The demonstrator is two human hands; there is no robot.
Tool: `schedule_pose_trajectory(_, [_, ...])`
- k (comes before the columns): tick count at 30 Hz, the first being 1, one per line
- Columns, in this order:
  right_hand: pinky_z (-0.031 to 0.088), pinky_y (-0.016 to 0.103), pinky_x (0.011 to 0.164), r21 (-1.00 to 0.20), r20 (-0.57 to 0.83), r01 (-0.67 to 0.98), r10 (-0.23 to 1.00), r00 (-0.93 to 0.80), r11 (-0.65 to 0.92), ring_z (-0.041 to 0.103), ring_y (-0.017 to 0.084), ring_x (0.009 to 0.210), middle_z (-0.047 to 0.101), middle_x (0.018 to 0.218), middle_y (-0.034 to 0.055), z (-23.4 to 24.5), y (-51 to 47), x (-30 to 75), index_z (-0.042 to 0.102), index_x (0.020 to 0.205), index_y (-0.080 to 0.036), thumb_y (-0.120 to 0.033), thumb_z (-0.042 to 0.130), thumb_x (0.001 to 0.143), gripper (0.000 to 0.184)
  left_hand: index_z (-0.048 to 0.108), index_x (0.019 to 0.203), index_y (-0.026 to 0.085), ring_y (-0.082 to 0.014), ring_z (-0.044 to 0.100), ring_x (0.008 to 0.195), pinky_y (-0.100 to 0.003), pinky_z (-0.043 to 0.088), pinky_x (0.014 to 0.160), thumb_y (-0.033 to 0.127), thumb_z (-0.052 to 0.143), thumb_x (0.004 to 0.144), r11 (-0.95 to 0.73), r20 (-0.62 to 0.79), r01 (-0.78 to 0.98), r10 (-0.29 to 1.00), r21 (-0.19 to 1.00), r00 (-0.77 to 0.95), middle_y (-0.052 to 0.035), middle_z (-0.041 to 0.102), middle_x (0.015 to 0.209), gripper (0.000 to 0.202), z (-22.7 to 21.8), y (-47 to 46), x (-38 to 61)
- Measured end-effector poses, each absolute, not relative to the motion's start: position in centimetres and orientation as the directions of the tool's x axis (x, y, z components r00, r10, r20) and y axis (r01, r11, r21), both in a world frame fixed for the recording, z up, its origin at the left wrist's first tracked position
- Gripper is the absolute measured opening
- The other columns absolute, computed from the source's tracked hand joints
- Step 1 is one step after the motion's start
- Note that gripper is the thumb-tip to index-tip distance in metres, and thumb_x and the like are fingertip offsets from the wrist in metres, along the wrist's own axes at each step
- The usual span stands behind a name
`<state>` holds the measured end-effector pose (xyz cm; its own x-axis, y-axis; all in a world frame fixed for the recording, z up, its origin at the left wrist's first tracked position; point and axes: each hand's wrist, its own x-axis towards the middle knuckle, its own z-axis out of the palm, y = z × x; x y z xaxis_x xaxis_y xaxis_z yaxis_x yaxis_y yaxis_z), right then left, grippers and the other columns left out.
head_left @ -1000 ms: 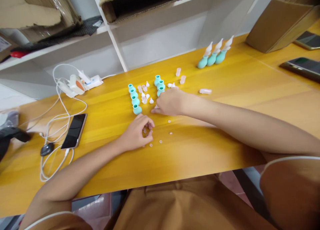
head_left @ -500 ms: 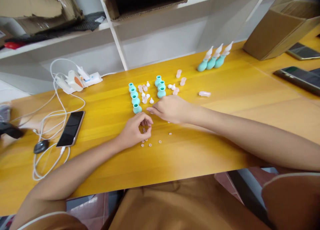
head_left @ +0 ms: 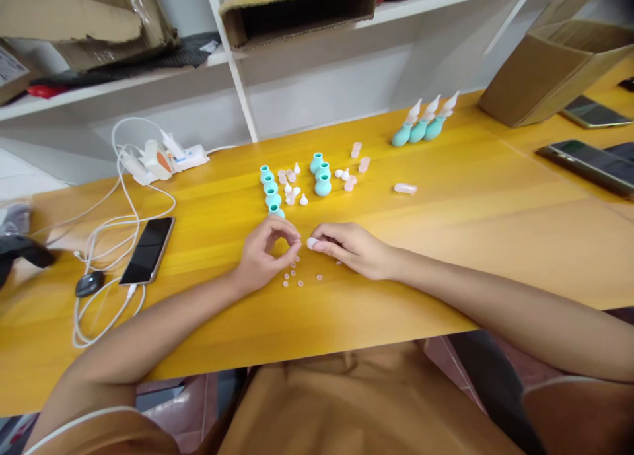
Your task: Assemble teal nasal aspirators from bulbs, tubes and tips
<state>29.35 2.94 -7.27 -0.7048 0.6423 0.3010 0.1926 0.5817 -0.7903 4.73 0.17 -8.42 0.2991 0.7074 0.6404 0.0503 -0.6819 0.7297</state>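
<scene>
My left hand (head_left: 265, 253) rests on the yellow table (head_left: 446, 244), thumb and forefinger pinched together on something too small to name. My right hand (head_left: 349, 247) lies beside it, fingers closed on a small pale pink tip (head_left: 312, 243). The two hands almost touch at the fingertips. Several tiny pink discs (head_left: 294, 278) lie on the table just below them. Behind the hands stand two rows of teal bulbs (head_left: 270, 189) (head_left: 321, 175) with loose pink tips (head_left: 292, 189) between them. Three assembled teal bulbs with pink nozzles (head_left: 421, 123) stand further back right.
A black phone (head_left: 147, 249), a mouse (head_left: 89, 283) and white cables with a power strip (head_left: 158, 161) lie at the left. Clear caps (head_left: 405, 188) lie mid-table. A cardboard box (head_left: 549, 72) and two phones (head_left: 587, 159) sit at the right. White shelves stand behind the table.
My right hand pulled back from the teal bulbs towards me, carrying a pink tip, and met my left hand. My left hand lifted slightly and stayed pinched.
</scene>
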Motion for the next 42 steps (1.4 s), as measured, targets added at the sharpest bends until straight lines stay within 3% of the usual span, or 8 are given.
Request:
schedule_pose_trajectory(10, [0.043,0.023,0.067,-0.871,0.290,0.080,0.638,-0.713,0.485,0.054,0.010,0.070,0.063,0.081,-0.0005,-7.7,2.7,29.6,0.070,0.108,-0.014,-0.050,0.062,0.111,0.036,0.070,0.112,0.023,-0.0173,0.077,0.101,-0.034,0.065,0.091,0.010,0.083,0.094,-0.716,0.645,0.076,0.664,0.694,0.378,-0.0062,0.075,0.110,0.026,-8.3,-0.6,4.5])
schedule_pose_trajectory(16, [0.044,0.021,0.067,-0.852,0.335,0.034,0.593,-0.732,0.523,0.055,0.009,0.069,0.064,0.079,-0.0017,-8.1,2.7,29.7,0.071,0.109,-0.014,-0.044,0.064,0.111,0.031,0.071,0.106,0.024,-0.0149,0.073,0.093,-0.031,0.064,0.085,0.015,0.087,0.092,-0.669,0.604,0.061,0.703,0.741,0.376,-0.0038,0.074,0.104,0.023,-8.2,-0.3,4.6])
schedule_pose_trajectory(22, [0.045,0.020,0.065,-0.813,0.387,0.017,0.561,-0.732,0.582,0.059,0.009,0.068,0.069,0.083,-0.0004,-8.2,2.9,29.9,0.074,0.112,-0.015,-0.042,0.069,0.110,0.027,0.070,0.094,0.020,-0.0135,0.070,0.087,-0.028,0.061,0.081,0.022,0.093,0.088,-0.459,0.438,-0.053,0.799,0.887,0.413,-0.0025,0.072,0.095,0.024,-7.8,0.0,5.0])
schedule_pose_trajectory(29, [0.048,0.020,0.068,-0.756,0.421,0.006,0.493,-0.762,0.654,0.063,0.010,0.071,0.072,0.088,0.0017,-8.3,3.3,30.2,0.075,0.112,-0.016,-0.042,0.071,0.109,0.026,0.075,0.094,0.020,-0.0130,0.069,0.087,-0.026,0.058,0.080,0.026,0.094,0.087,-0.371,0.366,-0.086,0.802,0.924,0.471,-0.0033,0.072,0.096,0.020,-7.5,0.0,5.0])
schedule_pose_trajectory(42, [0.050,0.023,0.073,-0.724,0.447,-0.035,0.430,-0.784,0.689,0.068,0.013,0.080,0.076,0.097,0.0048,-8.1,3.8,30.4,0.077,0.111,-0.018,-0.042,0.073,0.107,0.025,0.077,0.095,0.021,-0.0136,0.069,0.085,-0.027,0.060,0.078,0.027,0.089,0.092,-0.446,0.388,-0.003,0.776,0.895,0.497,-0.0041,0.073,0.094,0.014,-7.3,0.1,4.9])
